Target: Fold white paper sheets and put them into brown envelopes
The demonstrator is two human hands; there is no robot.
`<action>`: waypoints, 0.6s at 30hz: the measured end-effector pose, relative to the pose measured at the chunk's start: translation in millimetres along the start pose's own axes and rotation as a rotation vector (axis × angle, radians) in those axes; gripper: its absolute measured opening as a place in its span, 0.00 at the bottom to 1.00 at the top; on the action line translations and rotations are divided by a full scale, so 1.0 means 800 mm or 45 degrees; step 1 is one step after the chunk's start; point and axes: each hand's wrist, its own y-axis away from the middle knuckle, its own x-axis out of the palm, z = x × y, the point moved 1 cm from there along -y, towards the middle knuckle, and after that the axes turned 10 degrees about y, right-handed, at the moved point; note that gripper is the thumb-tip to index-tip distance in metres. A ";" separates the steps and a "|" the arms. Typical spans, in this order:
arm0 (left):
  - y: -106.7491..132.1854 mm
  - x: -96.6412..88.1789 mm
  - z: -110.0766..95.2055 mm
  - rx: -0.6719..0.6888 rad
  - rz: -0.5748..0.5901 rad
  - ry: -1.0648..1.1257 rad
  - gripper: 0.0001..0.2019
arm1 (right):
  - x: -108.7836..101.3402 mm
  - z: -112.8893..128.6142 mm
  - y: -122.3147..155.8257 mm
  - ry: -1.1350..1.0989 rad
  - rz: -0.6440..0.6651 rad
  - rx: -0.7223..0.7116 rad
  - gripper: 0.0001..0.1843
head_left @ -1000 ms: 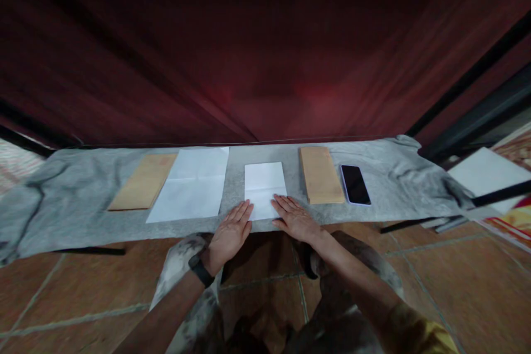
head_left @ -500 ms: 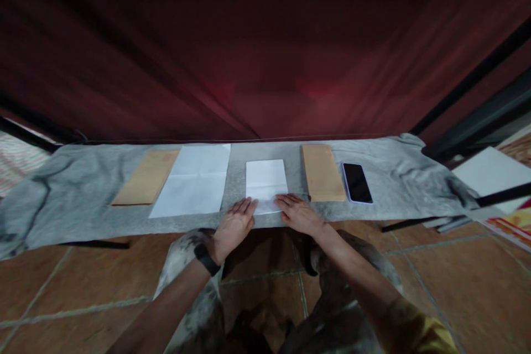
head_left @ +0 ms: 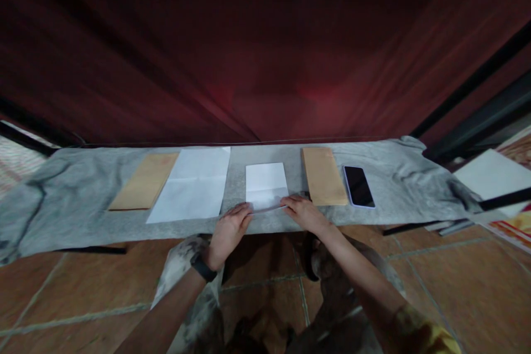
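Note:
A folded sheet of white paper (head_left: 266, 181) lies in the middle of the narrow cloth-covered table, a crease running across it. My left hand (head_left: 229, 232) pinches its near left corner. On the opposite side, my right hand (head_left: 305, 213) has its fingers closed on the near right corner. Between the two hands the near edge is lifted slightly and bowed. A larger white sheet (head_left: 191, 185) with a fold line rests to the left. Just right of the folded sheet is a stack of brown envelopes (head_left: 324, 177).
More brown envelopes (head_left: 143, 182) lie at the left, partly under the large sheet. A phone (head_left: 359, 187) with a dark screen sits right of the envelope stack. Grey cloth (head_left: 415, 188) covers the table. A dark red curtain (head_left: 265, 66) hangs behind.
My fingers, earlier flat on the near part of the folded paper, now grip its near corners, and that edge has come up a little. The view has tilted slightly.

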 end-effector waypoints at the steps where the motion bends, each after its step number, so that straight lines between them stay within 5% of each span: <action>1: -0.002 -0.001 0.007 -0.030 -0.030 0.106 0.13 | 0.001 -0.003 -0.002 -0.039 -0.009 0.050 0.10; 8: -0.029 -0.007 0.024 -0.305 -0.124 0.333 0.14 | 0.012 -0.012 -0.022 -0.143 -0.058 0.490 0.11; 18: -0.056 -0.002 0.005 -0.540 -0.160 0.025 0.14 | 0.014 0.004 -0.041 0.085 -0.007 0.670 0.15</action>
